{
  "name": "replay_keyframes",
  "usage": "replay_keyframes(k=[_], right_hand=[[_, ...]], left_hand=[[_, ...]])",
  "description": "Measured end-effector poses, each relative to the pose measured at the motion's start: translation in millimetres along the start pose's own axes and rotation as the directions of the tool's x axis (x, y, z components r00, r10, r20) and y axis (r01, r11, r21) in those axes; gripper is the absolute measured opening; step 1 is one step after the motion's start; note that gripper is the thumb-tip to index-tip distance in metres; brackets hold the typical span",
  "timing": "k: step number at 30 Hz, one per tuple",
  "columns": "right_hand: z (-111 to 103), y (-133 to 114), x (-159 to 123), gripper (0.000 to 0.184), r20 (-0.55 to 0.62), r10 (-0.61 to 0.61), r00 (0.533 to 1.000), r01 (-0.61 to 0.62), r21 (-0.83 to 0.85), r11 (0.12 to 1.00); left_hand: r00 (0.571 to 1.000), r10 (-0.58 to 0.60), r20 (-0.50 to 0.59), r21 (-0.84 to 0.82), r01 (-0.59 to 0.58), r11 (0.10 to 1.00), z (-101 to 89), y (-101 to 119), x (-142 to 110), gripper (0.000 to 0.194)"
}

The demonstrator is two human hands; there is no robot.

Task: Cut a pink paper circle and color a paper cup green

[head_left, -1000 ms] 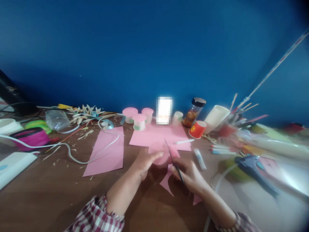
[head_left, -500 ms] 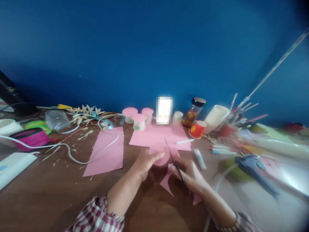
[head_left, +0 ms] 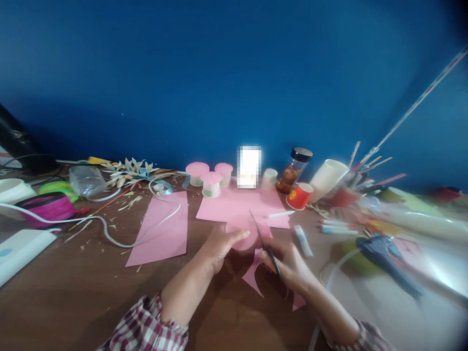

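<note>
My left hand (head_left: 224,243) pinches a piece of pink paper (head_left: 242,241) with a rounded near edge, thumb on top and fingers hidden beneath. Closed around the handles of dark scissors (head_left: 261,237), my right hand (head_left: 287,263) keeps the blades pointing away from me at the paper's right side. A curved offcut of pink paper (head_left: 252,279) hangs by the right hand's thumb. Behind the hands lies a larger pink sheet (head_left: 226,204), bearing a white pen (head_left: 280,214). Three small paper cups (head_left: 211,189) topped with pink discs stand at its back left.
Another pink sheet (head_left: 161,231) lies to the left under a white cable (head_left: 109,239). At right are a glue stick (head_left: 303,241), a red cup (head_left: 300,196), a jar (head_left: 294,170), markers (head_left: 338,226) and a glue gun (head_left: 389,258). A blue wall (head_left: 219,87) rises behind.
Almost nothing differs. The scissor handle in my right hand has shifted very slightly to the right; the left hand and the paper keep their place.
</note>
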State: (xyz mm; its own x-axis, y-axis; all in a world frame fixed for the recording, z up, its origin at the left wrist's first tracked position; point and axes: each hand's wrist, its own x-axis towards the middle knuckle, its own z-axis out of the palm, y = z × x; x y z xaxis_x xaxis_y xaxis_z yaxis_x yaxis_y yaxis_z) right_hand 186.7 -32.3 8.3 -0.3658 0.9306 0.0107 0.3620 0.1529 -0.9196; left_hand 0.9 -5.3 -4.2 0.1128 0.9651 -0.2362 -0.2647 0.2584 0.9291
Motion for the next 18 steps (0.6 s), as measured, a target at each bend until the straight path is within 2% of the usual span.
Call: replay_keyframes(k=[8, 18], right_hand=[[-0.1, 0.7, 0.8, 0.036, 0.015, 0.012, 1.000, -0.011, -0.025, 1.000], [-0.7, -0.1, 2.0, 0.033, 0.024, -0.022, 0.999, 0.022, -0.014, 1.000]], left_hand=[[0.999, -0.026, 0.030, -0.044, 0.028, 0.999, -1.0, 0.2, 0.0, 0.044], [0.998, -0.010, 0.063, 0.024, 0.008, 1.000, 1.2, 7.3, -4.0, 0.038]])
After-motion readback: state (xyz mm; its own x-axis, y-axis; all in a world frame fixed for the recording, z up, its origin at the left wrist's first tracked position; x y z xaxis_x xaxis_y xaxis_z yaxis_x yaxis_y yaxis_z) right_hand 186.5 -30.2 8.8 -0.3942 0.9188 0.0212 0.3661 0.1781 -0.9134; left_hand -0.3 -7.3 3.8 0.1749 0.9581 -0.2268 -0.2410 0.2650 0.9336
